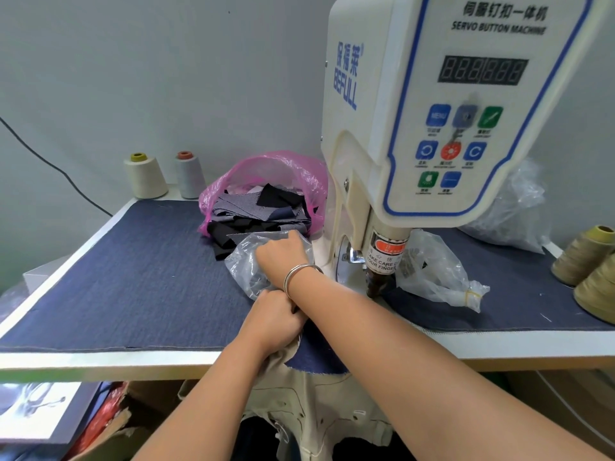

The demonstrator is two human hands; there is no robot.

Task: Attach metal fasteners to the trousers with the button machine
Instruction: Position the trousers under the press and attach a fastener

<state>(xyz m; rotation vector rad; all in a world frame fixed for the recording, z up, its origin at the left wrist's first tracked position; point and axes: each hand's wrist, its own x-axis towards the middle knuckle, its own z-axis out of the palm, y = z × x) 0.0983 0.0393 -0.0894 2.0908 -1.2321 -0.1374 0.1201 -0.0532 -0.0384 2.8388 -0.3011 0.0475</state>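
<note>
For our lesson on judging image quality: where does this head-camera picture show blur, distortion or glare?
Head view: the button machine panel lettering is softly blurred; the wide lens bows the table edge; glare glints on the clear bag under the right hand; lighting is even, shadows faint.

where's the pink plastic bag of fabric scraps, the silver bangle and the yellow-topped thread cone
pink plastic bag of fabric scraps (299,171): head view, on the bag's upper pink wall.
silver bangle (299,273): head view, on the band across the wrist.
cream thread cone with yellow top (146,178): head view, on the cone's wound body.
</note>
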